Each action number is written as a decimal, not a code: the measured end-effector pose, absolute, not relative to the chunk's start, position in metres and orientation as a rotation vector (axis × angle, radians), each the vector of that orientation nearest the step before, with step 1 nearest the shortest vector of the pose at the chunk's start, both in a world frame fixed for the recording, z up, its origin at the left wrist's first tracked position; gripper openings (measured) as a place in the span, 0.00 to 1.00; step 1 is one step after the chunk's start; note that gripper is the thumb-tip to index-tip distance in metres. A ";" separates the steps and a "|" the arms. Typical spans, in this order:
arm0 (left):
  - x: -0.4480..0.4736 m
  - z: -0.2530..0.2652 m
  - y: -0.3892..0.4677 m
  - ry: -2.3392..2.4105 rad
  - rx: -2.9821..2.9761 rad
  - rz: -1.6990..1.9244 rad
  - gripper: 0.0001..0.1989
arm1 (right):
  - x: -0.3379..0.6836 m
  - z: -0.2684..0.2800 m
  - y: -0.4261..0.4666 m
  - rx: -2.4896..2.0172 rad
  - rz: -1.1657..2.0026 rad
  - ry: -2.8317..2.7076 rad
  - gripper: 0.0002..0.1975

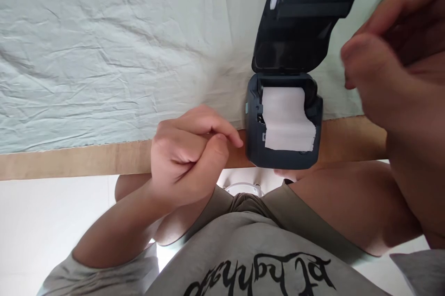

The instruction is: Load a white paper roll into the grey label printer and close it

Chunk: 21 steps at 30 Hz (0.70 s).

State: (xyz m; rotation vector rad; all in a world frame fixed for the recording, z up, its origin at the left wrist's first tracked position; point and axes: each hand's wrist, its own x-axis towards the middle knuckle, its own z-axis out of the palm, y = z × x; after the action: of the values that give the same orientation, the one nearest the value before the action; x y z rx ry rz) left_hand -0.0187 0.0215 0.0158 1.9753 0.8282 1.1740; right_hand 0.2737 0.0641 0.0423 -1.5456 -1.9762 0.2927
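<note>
Dark navy, the printer [255, 145] sits at the wooden table edge [352, 141], its lid [295, 32] raised at twelve o'clock, white paper [287, 117] reaching toward six. At its eight o'clock, the left hand [194, 154] curls narrow; at two, the right hand [392, 71] bends, blurred, its hold impossible to tell.

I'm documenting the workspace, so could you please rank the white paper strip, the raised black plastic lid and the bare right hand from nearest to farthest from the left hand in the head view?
1. White paper strip: right of the left hand.
2. Raised black plastic lid: farther up and right, above the paper.
3. Bare right hand: at the picture's right edge, beyond the lid.
</note>
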 end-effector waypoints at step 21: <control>-0.004 -0.011 0.014 1.108 2.167 0.784 0.37 | 0.272 0.049 0.099 -1.522 0.519 -2.737 0.12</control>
State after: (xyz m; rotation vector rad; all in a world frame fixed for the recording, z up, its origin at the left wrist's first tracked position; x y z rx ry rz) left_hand -0.0037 0.0135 -0.0113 2.1666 1.1081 0.7843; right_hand 0.2716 0.0988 0.0486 -1.5223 -2.7372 0.5191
